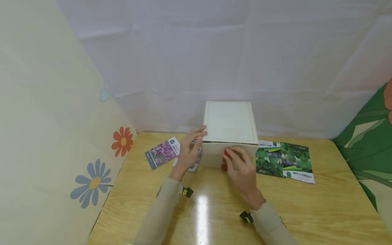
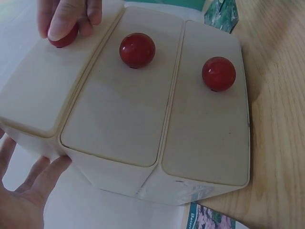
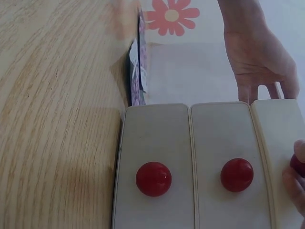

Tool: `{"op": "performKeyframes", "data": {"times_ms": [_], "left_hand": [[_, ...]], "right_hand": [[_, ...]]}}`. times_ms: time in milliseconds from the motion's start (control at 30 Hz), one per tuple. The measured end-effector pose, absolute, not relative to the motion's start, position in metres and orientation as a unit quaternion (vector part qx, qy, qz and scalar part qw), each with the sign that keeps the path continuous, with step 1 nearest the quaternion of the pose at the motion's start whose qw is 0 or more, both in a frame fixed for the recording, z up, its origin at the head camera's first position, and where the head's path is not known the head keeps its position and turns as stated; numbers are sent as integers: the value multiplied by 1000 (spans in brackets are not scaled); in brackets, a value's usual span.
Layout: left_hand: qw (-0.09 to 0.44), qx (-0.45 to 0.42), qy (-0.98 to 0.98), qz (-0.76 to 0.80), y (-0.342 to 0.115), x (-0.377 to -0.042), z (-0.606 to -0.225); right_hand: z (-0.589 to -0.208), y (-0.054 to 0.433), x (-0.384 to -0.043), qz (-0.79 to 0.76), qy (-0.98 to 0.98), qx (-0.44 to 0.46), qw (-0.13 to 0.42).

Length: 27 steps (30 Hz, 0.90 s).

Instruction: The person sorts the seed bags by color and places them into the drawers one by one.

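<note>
A small white drawer chest point(image 1: 229, 120) stands at the back of the wooden table, its three drawer fronts each carrying a round red knob. The right hand point(image 1: 243, 170) pinches the top drawer's knob point(image 2: 64, 38) between thumb and fingers. That drawer point(image 3: 281, 143) juts slightly past the others, and a narrow dark gap with some green shows above its front. The left hand point(image 1: 188, 151) rests against the chest's left side, fingers extended near the upper front corner. The middle knob point(image 2: 137, 50) and bottom knob point(image 2: 218, 74) are untouched.
Left of the chest lie packets with pink flower pictures point(image 1: 163, 153), one partly behind the left hand. On the right are green-leaf packets point(image 1: 297, 161). A pale curtain point(image 1: 196, 61) hangs behind the table, with flower-printed panels at both sides.
</note>
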<state>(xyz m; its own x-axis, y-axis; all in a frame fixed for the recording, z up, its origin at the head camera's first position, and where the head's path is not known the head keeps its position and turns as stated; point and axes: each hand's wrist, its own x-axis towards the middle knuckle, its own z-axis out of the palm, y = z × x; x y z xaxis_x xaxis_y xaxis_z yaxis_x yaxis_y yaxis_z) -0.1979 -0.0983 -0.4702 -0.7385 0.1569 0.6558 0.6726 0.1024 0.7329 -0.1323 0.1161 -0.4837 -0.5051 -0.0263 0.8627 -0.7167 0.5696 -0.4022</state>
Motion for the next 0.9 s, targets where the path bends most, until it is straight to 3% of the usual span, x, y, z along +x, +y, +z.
{"op": "performKeyframes", "data": {"times_ms": [900], "left_hand": [[220, -290, -714, -599, -98, -198, -471]], "right_hand": [[-487, 115, -141, 396, -769, 228, 446]]}}
